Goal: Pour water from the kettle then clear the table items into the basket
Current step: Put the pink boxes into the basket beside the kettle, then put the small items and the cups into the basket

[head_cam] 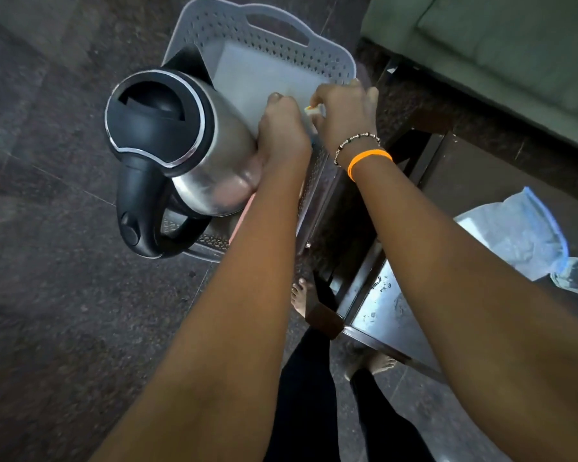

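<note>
Kettle [181, 141] tilted in basket [274, 51], lid toward camera. Left hand [281, 131] curled against kettle's base side. Right hand [344, 111] pinches small pale item [312, 110], identity unclear, over basket. Risk: kettle rolls or leaks residual water if left hand lets go carelessly.

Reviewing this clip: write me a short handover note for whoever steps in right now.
Left hand: closed, low in the basket beside the kettle.
Right hand: fingers pinch a small pale item over the basket; what it is cannot be told.
Kettle: lying tilted in the basket's left side, lid shut.
Done: kettle is in.
Left: drop the small item, then check the table; much of it is hidden.
</note>
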Demonstrator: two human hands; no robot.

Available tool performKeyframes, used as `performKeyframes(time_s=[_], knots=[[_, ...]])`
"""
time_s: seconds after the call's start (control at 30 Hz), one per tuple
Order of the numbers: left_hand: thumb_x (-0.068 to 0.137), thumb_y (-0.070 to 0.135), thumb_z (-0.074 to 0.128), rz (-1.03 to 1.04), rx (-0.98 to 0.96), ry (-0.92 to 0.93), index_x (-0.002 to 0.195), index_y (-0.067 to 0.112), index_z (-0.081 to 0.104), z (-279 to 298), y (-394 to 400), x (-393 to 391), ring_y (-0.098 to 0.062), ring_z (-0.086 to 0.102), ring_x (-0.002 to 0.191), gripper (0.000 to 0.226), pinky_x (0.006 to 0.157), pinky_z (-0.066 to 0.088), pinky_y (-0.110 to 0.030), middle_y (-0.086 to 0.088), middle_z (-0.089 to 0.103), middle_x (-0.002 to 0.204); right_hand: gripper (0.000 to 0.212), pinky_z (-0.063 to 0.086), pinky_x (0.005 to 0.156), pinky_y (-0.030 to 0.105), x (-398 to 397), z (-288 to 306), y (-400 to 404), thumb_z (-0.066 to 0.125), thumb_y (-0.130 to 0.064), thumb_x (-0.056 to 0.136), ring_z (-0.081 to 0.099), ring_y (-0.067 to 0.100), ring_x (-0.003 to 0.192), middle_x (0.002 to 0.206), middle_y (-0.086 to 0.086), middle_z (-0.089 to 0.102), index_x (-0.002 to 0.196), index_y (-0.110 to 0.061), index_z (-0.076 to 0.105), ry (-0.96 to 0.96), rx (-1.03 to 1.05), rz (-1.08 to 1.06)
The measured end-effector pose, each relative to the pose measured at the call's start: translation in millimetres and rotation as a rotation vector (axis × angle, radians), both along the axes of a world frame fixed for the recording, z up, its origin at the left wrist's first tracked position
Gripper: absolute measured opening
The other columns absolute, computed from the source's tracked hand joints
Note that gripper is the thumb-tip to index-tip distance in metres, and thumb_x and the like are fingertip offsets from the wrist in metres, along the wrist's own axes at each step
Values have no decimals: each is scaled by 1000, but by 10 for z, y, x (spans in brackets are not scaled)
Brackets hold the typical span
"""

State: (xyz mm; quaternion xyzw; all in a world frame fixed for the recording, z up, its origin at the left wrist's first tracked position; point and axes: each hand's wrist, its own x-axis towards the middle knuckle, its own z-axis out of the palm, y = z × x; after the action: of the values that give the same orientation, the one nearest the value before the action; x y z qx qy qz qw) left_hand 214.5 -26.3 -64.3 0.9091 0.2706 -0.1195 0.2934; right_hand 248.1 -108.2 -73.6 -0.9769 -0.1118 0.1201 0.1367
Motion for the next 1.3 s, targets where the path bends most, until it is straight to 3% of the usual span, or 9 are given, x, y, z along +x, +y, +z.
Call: performKeyframes(time_s=[0.2, 0.37, 0.47, 0.53, 0.67, 0.8, 1.0, 1.1, 1.3], knots=[[86, 3, 43, 54, -73, -120, 109, 8, 63, 153, -32, -71, -26, 56, 108, 31, 86, 40, -30, -12, 59, 120, 20, 31, 96, 36, -60, 57, -89, 55, -17, 85, 50, 25, 113, 108, -1, 69, 101, -20, 67, 19, 178, -71], [85, 11, 53, 107, -214, -270, 94, 10, 69, 354, -266, -372, -18, 63, 95, 18, 79, 39, -17, -5, 71, 99, 12, 49, 79, 28, -369, 241, -350, 61, -7, 78, 61, 19, 78, 91, 9, 72, 85, -8, 70, 36, 535, -263], [84, 9, 55, 186, -389, -291, 89, 11, 69, 436, -518, -653, -26, 66, 89, 15, 89, 51, -37, -7, 71, 89, 7, 40, 63, 12, -706, 334, -585, 63, -6, 77, 53, 8, 67, 81, 5, 69, 80, -7, 70, 18, 630, -363], [84, 8, 55, 229, -489, -254, 87, 15, 68, 462, -696, -863, -28, 68, 87, 15, 86, 54, -46, -6, 70, 85, 6, 41, 65, 13, -950, 363, -790, 63, -5, 78, 54, 9, 68, 78, 5, 66, 79, -6, 69, 20, 658, -425], [85, 10, 54, 123, -549, -140, 85, 23, 66, 450, -1119, -1331, -17, 68, 77, 18, 84, 55, -47, 3, 68, 80, 6, 48, 73, 33, -1498, 354, -1353, 62, -5, 80, 57, 18, 72, 81, 11, 68, 79, -5, 68, 61, 638, -559], [88, 9, 54, 30, -574, -1, 86, 20, 68, 378, -1591, -1758, -8, 64, 67, 17, 82, 56, -44, 2, 67, 77, 8, 45, 69, 25, -2053, 303, -2021, 61, -4, 80, 55, 13, 70, 75, 1, 63, 78, -8, 67, 101, 582, -701], [89, 7, 53, -104, -582, 176, 87, 19, 68, 211, -2372, -2175, -6, 61, 65, 19, 83, 56, -42, 7, 64, 74, 10, 37, 59, 10, -2706, 121, -2995, 61, -2, 81, 53, 13, 67, 76, 3, 65, 78, -7, 68, 146, 518, -883], [88, 6, 52, -170, -589, 247, 82, 22, 66, 92, -2826, -2340, -9, 60, 63, 22, 84, 56, -42, 4, 63, 73, 8, 36, 59, 12, -2964, 17, -3501, 61, -5, 83, 53, 15, 68, 81, 7, 67, 80, -7, 68, 171, 500, -983], [89, 7, 52, -323, -573, 382, 81, 22, 65, -195, -3859, -2699, 0, 62, 56, 21, 73, 58, -27, -1, 65, 77, 9, 36, 56, 10, -3394, -123, -4440, 60, -3, 82, 49, 6, 55, 73, 3, 61, 80, -6, 69, 188, 493, -1180]])
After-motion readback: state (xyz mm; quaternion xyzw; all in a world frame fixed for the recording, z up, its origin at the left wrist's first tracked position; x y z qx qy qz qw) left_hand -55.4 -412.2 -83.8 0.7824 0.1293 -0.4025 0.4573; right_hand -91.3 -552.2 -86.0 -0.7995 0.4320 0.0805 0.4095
